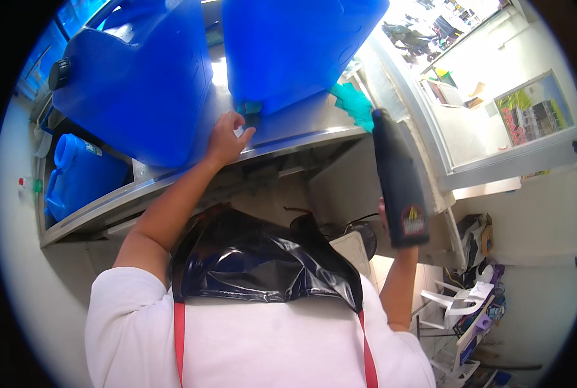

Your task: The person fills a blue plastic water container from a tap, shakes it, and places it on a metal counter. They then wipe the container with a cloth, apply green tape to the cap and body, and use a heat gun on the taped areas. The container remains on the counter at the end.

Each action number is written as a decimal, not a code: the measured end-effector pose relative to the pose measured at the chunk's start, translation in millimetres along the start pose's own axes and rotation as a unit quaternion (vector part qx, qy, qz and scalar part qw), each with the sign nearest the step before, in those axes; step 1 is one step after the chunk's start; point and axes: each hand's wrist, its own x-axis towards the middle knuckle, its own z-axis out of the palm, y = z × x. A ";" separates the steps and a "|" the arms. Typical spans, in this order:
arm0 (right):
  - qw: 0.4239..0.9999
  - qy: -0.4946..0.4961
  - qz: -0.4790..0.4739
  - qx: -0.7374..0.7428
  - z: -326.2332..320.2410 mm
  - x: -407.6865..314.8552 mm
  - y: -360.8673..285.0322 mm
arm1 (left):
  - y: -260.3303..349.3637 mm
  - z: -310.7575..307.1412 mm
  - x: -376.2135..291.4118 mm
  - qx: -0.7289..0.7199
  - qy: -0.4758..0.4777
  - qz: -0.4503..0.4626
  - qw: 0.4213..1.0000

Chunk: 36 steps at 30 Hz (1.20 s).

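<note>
My left hand [224,140] is over the steel counter [312,114], near its front edge, with curled fingers. A small pale spot shows between thumb and fingers; whether it is a held object is unclear. Beside that hand stands a large blue plastic jerrycan [138,92] with a black screw cap [59,73]. Another blue jerrycan [298,48] is just beyond my fingers. On the right, my right hand [382,212] grips a black plastic bottle [399,179] bearing a label; the bottle hides most of the hand. A teal cloth [354,103] lies behind the bottle's top.
A smaller blue jug [87,169] sits in the recess at left. A small bottle [30,184] with a red cap is by the left wall. White plastic chairs [455,300] and piled goods stand at lower right. A window frame [506,157] borders the right side.
</note>
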 end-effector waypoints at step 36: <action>0.864 -0.310 -0.195 -0.347 118.1 112.2 -104.7 | -65.0 37.0 59.3 -0.622 -0.142 -0.308 0.706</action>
